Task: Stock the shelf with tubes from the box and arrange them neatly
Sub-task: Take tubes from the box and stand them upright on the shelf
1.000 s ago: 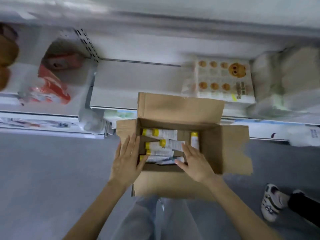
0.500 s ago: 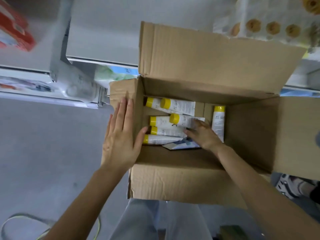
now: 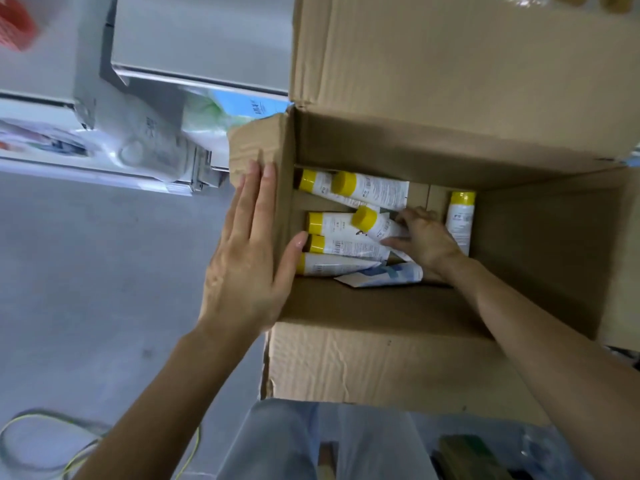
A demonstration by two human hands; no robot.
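An open cardboard box (image 3: 381, 362) stands on the floor in front of me, its flaps spread. Inside lie several white tubes with yellow caps, and one more stands against the right side (image 3: 460, 220). My right hand (image 3: 424, 240) is down in the box, fingers curled round the tail of a tilted tube (image 3: 375, 224) that lies on top of the pile. My left hand (image 3: 247, 258) lies flat on the box's left flap, fingers straight and thumb over the inner edge. A blue and white tube (image 3: 388, 275) lies at the near side of the pile.
A white shelf board (image 3: 201, 46) runs behind the box at the upper left, with packaged goods (image 3: 156, 147) on the lower level. Grey floor (image 3: 86, 289) spreads to the left. A yellow-green cable (image 3: 41, 441) loops at the bottom left. My legs are below the box.
The view has closed in on the box. My right hand went from the box's rim down into the pile and took hold of the top tube. My left hand stayed on the left flap.
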